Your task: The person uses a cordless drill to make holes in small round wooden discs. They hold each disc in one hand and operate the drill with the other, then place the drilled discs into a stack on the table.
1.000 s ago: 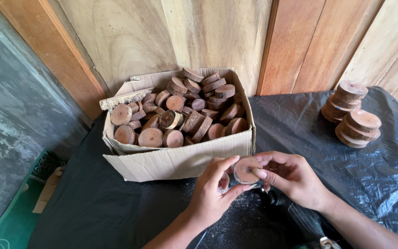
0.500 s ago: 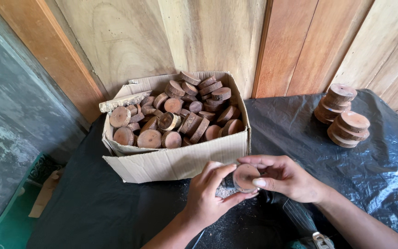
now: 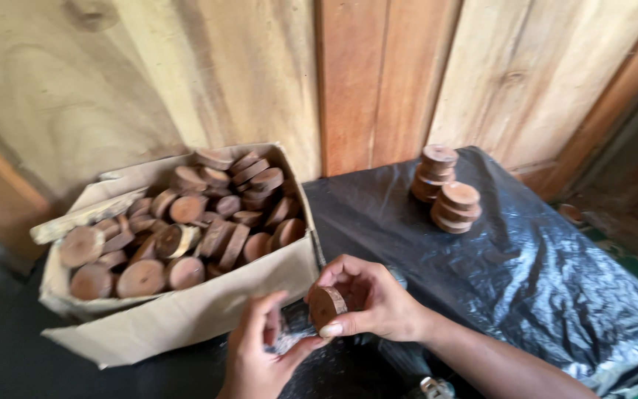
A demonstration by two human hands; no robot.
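My right hand (image 3: 378, 303) pinches a small round wooden slice (image 3: 327, 306) on edge between thumb and fingers, just in front of the cardboard box (image 3: 186, 314). My left hand (image 3: 260, 351) sits right below and to the left of it, fingers curled around something small and shiny that I cannot make out. The box is packed with several similar brown wood slices (image 3: 186, 229).
Two short stacks of wood slices (image 3: 444, 188) stand on the black plastic sheet (image 3: 540, 281) at the back right. A wooden plank wall (image 3: 334, 74) rises behind. A dark tool (image 3: 407, 366) lies under my right forearm.
The view has swung right and closer, so the box now sits at the left. My hands stay together near the box front; the slice is now turned on edge in my right hand.
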